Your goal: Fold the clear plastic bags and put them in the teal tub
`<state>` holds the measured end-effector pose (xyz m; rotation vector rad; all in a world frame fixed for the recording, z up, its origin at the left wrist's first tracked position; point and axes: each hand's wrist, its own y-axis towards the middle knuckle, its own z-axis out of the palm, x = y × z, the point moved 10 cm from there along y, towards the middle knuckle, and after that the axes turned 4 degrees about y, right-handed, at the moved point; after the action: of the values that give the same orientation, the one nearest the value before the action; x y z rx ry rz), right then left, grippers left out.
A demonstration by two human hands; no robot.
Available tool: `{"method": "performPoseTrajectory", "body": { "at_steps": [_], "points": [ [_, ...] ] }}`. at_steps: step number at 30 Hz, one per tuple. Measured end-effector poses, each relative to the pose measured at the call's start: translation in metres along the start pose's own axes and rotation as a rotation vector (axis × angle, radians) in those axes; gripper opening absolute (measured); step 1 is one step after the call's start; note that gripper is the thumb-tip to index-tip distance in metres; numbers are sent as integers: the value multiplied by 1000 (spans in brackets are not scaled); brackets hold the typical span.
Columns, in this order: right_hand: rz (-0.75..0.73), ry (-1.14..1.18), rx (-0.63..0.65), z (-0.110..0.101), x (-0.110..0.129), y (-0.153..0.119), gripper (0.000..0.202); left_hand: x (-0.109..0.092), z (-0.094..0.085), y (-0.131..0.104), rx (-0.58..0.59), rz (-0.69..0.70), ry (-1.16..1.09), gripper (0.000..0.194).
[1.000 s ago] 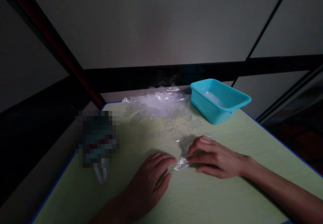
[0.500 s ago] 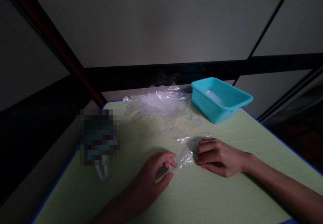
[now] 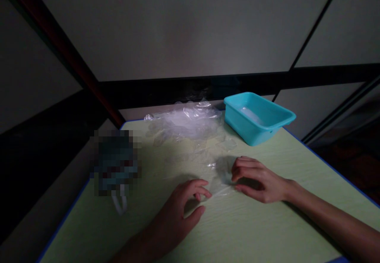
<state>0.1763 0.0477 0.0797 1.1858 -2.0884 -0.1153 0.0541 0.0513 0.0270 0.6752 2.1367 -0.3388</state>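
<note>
Between my hands, a thin clear plastic glove lies spread on the table; its outline is faint. My right hand is curled at its right side, thumb and fingertips closed in a loose pinch at the film's edge. My left hand hovers by the opposite edge, fingers bent and apart from the thumb, holding nothing. Farther back lies a heap of similar clear plastic gloves, crumpled and shiny, with loose ones trailing toward me.
A turquoise plastic basin stands at the table's back right, with something pale inside. On the left is a blurred-out item with a white strap. The pale green table has a blue edge and meets a panelled wall.
My right hand has lifted slightly and its thumb and fingers have loosened. The film between my hands lies differently, with fewer bright glints. My left hand has barely moved.
</note>
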Motion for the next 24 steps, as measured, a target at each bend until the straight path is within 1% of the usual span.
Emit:
{"method": "performPoseTrajectory", "body": {
  "at_steps": [4, 9, 13, 20, 24],
  "points": [
    [8, -3, 55, 8, 0, 1, 10, -2, 5, -2, 34, -21, -11, 35],
    [125, -25, 59, 12, -10, 7, 25, -4, 7, -1, 8, -4, -27, 47],
    [145, -47, 68, 16, -11, 9, 28, -6, 11, 1, -4, 19, -35, 54],
    [190, -114, 114, 24, -18, 7, 31, -5, 12, 4, -5, 45, -6, 50],
    [191, -153, 115, 25, -21, 7, 31, -9, 5, 3, -54, 97, 72, 47]
  ]
}}
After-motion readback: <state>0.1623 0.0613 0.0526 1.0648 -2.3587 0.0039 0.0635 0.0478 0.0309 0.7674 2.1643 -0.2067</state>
